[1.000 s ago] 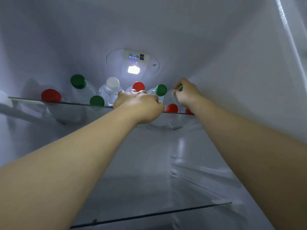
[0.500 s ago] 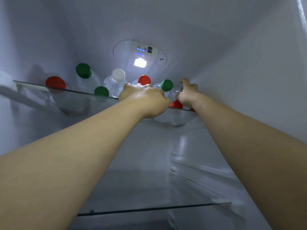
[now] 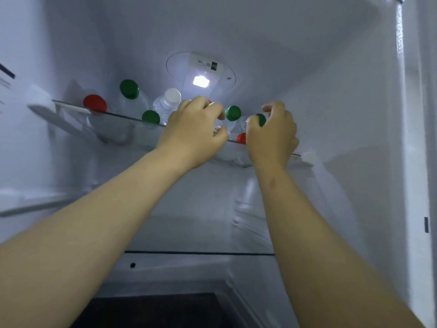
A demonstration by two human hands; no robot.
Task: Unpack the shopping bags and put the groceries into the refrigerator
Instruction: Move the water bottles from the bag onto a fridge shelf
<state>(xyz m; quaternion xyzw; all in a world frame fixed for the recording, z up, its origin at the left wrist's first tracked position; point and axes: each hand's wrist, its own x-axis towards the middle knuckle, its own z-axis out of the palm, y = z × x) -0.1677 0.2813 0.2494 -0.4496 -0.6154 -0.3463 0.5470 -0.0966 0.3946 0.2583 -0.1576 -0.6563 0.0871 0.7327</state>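
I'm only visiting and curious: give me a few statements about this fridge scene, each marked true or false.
1. The light is on. True.
2. The bottles stand on the lower shelf. False: they stand on the upper shelf.
3. Only one white cap shows. True.
4. Every cap is green. False: a red cap stands far left.
5. The right hand hangs idle. False: its fingers curl round a green-capped bottle.

On the upper shelf [image 3: 113, 114] stand bottles [image 3: 165, 104], a light [image 3: 201, 80] behind them. The left hand [image 3: 194, 136] and right hand [image 3: 272, 138] are side by side at the shelf's front. A lower shelf [image 3: 201, 252] lies below.
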